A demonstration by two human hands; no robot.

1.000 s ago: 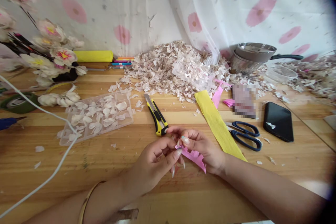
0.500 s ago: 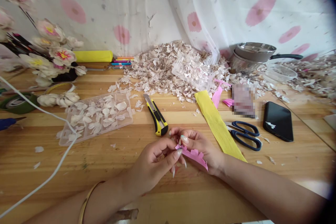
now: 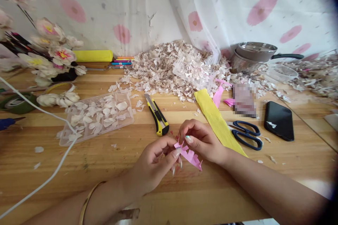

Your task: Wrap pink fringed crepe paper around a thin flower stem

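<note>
Both hands meet over the near middle of the wooden table (image 3: 105,154). Between them is a small pink paper strip (image 3: 190,156) with a fringed upper edge. My left hand (image 3: 154,163) pinches its left end with thumb and forefinger. My right hand (image 3: 202,140) is curled closed on the strip from above, fingers bent. A yellow and black utility knife (image 3: 157,115) lies just beyond my hands. A long yellow crepe paper strip (image 3: 215,119) runs past my right wrist.
Blue-handled scissors (image 3: 246,134) and a black phone (image 3: 279,121) lie to the right. A clear tray (image 3: 97,116) of white petals sits left, with artificial flowers (image 3: 50,52) and a white cable (image 3: 52,175). A heap of petal scraps (image 3: 169,66) and a steel pan (image 3: 255,54) stand at the back.
My right hand has lifted and curled more tightly over the pink strip, whose fringed edge now shows more. My left hand has hardly moved.
</note>
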